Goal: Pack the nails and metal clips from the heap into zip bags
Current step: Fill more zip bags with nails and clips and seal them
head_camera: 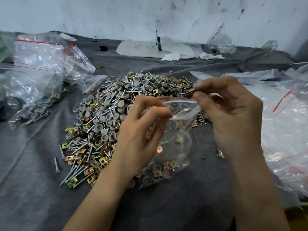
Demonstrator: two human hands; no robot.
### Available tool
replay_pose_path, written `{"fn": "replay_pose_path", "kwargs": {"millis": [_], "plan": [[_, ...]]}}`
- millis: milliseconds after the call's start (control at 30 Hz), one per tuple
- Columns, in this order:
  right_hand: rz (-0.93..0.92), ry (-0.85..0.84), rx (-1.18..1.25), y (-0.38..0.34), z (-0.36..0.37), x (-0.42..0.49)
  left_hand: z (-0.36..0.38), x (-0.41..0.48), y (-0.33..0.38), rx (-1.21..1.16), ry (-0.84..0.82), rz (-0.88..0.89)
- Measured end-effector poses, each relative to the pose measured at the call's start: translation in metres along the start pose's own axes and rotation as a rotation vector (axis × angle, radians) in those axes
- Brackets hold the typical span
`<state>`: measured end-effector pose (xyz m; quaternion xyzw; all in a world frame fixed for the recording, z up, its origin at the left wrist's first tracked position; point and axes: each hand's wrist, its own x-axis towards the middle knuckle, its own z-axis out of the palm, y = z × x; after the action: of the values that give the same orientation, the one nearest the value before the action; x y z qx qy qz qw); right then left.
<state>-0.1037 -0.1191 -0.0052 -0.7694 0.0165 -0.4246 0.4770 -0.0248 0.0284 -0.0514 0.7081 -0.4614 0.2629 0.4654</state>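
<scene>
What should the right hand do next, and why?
Probably lower the metal clip into the zip bag and let go: the right hand pinches it right at the bag's mouth, which the left hand holds open.

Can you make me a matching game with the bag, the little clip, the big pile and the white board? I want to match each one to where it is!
Things
1 zip bag
2 metal clip
3 heap
4 white board

Places
A lying at the back near the wall
B pinched by the right hand
C spread on the grey cloth
D held by the left hand

Pairs: 1-D, 2-B, 3-C, 4-A
</scene>
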Motion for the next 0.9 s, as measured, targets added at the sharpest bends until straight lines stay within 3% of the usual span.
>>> {"fn": "replay_pose_path", "kwargs": {"millis": [100,167,367,567,900], "plan": [[-0.050,-0.081,-0.228,-0.006,0.004,-0.002,0.000,0.000,0.001,-0.032,0.033,0.007],[-0.023,-0.105,-0.245,-0.003,0.003,-0.002,-0.001,0.000,0.001,-0.073,0.084,-0.009],[0.318,-0.165,0.143,0.014,-0.004,-0.002,-0.007,0.002,-0.005,-0.238,0.154,-0.110],[0.362,-0.054,0.405,0.019,-0.007,-0.004,-0.006,0.004,0.000,-0.546,0.238,-0.345],[0.401,-0.057,0.509,0.013,-0.009,-0.002,-0.008,0.005,-0.001,-0.650,0.291,-0.350]]}}
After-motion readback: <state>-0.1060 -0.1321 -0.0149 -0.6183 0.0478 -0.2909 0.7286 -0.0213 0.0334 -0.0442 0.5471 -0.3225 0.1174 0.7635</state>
